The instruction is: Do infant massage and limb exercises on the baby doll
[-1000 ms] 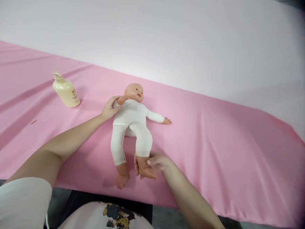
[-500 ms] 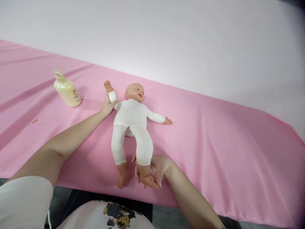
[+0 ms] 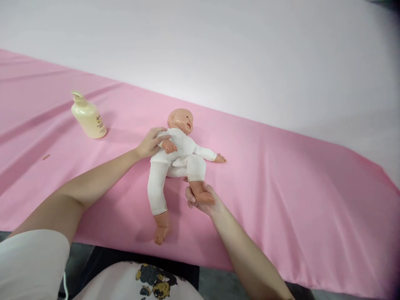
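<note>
A baby doll (image 3: 175, 143) with a white cloth body lies face up, its bald head turned to the right. My left hand (image 3: 152, 142) is closed around the doll's arm on the left side, which is folded across the chest. Below, my right hand (image 3: 204, 200) grips the doll's lower leg from underneath, near the brown foot. That leg is bent, its knee raised toward the belly. The doll's other leg stretches straight toward me, and its other arm points out to the right.
A pale yellow pump bottle (image 3: 89, 118) stands on the pink cloth (image 3: 237, 175) at the left. A small brownish strip (image 3: 46, 157) lies on the cloth nearby. Behind rises a white surface (image 3: 218, 54). The table's front edge runs close to my body.
My left hand has brought the doll's arm inward from up beside the head onto the chest. My right hand has pushed the leg up toward the belly, bending it.
</note>
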Demonstrator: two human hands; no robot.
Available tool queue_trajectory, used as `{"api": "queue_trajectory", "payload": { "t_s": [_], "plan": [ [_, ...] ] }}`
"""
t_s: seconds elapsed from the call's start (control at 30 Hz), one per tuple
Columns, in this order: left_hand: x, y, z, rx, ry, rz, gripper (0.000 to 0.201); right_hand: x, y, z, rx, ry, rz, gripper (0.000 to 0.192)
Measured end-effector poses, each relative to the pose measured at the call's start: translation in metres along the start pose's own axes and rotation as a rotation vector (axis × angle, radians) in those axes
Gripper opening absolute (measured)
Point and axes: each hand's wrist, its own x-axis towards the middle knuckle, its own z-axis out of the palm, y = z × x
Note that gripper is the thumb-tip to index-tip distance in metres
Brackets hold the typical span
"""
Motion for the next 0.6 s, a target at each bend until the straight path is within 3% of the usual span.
{"api": "queue_trajectory", "payload": {
  "t_s": [0.23,0.33,0.43,0.6],
  "plan": [
    [0.005,0.008,-0.003,0.107,-0.139,0.051,0.037,0.005,0.002,0.000,0.073,0.180,0.069,0.055],
    [0.006,0.010,-0.004,0.088,-0.145,0.065,0.036,0.005,0.004,0.000,0.086,0.203,0.099,0.053],
    [0.006,0.010,-0.004,0.058,-0.132,0.032,0.035,0.004,0.006,-0.001,0.084,0.147,0.113,0.054],
    [0.006,0.006,-0.006,-0.080,0.011,-0.147,0.042,0.001,0.009,-0.001,0.043,-0.107,0.093,0.056]
  ]
}}
